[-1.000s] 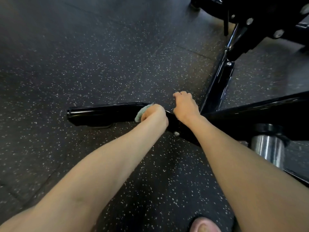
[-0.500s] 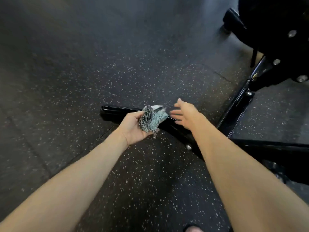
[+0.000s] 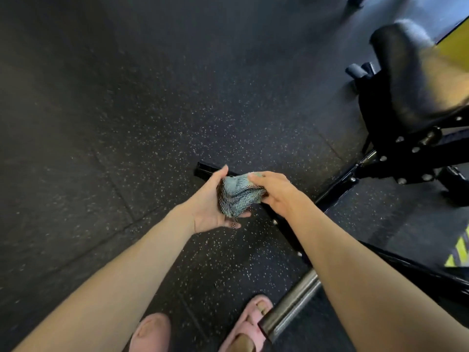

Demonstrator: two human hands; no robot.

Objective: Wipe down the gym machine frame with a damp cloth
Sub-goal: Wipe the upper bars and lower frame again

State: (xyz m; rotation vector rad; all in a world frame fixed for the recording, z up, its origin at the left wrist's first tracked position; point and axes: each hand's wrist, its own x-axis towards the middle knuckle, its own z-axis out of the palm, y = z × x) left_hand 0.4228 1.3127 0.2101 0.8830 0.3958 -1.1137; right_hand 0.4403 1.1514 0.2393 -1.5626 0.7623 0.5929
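together, left hand (image 3: 212, 204) and right hand (image 3: 278, 193) hold cloth (image 3: 238, 196)

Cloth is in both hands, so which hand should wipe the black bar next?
Probably left: the left hand cups the cloth from below, right by the bar's free end. The right hand just holds its top.

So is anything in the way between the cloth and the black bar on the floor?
Nothing visible. The cloth is bunched between the left hand and right hand, over the black frame bar. Only the left hand's palm sits under it.
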